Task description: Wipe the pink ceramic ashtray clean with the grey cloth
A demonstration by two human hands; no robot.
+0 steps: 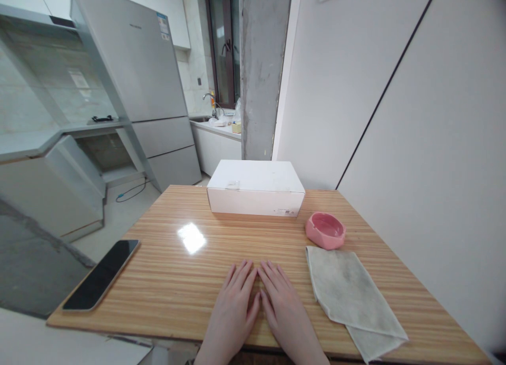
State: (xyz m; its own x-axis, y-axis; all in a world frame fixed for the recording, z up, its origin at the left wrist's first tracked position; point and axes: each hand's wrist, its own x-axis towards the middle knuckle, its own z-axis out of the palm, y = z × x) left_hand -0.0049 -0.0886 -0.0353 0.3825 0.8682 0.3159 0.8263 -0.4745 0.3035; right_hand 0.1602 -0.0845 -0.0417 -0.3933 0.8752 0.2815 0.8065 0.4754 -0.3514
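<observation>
My left hand (233, 305) lies flat on the wooden table (166, 270), fingers stretched forward and holding nothing. Beside it my right hand (281, 305) rests palm down the same way, its fingertips almost meeting those of the left. Right of my right hand is a folded grey-green cloth (351, 291), the closest thing to it. Just beyond the cloth sits a pink ashtray-like dish (326, 230). A closed white box (256, 188) stands at the far side of the table, straight ahead of both hands.
A dark-screened phone (101, 275) lies near the table's left edge. A pale wall (415, 159) runs along the right side. Beyond the table are a silver fridge (134, 65), a concrete pillar (261, 75) and a sink counter with a faucet (211, 104).
</observation>
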